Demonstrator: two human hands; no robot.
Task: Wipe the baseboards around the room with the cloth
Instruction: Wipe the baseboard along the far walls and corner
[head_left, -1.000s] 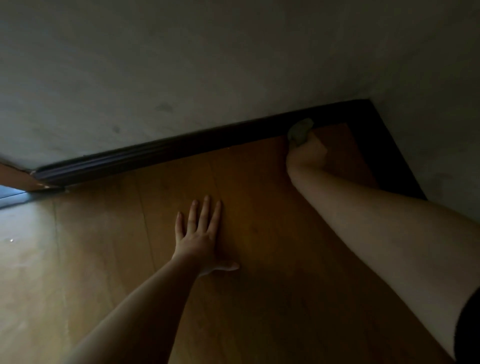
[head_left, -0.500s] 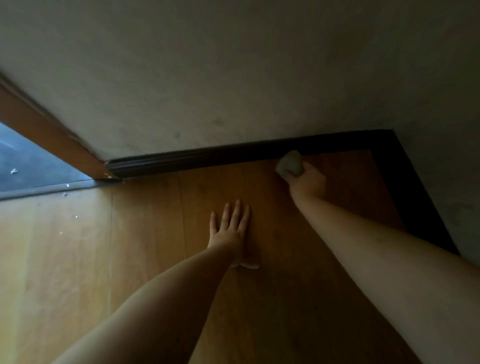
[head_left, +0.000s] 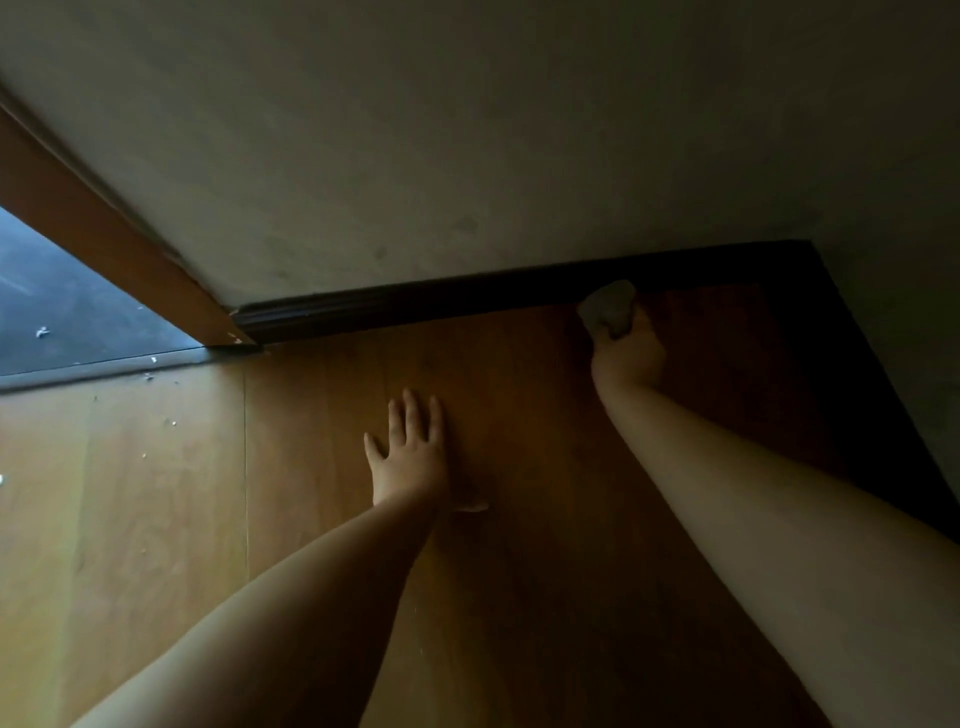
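Note:
A dark brown baseboard (head_left: 415, 306) runs along the foot of the pale wall and turns at a corner on the right, where a second stretch of baseboard (head_left: 883, 415) comes toward me. My right hand (head_left: 626, 353) grips a small bunched grey cloth (head_left: 608, 306) and holds it against the baseboard, a little left of the corner. My left hand (head_left: 410, 457) lies flat on the wooden floor with its fingers straight, well short of the baseboard.
A wooden door frame (head_left: 104, 244) meets the baseboard's left end, with a dark floor (head_left: 62, 312) beyond a threshold strip. Small white crumbs (head_left: 150, 374) lie scattered near the threshold. The wooden floor (head_left: 156, 519) stretches out to the left.
The view has swung left and down, bringing the door frame and threshold into sight. My right hand with the cloth has slid left along the baseboard, away from the corner. My left hand stays flat.

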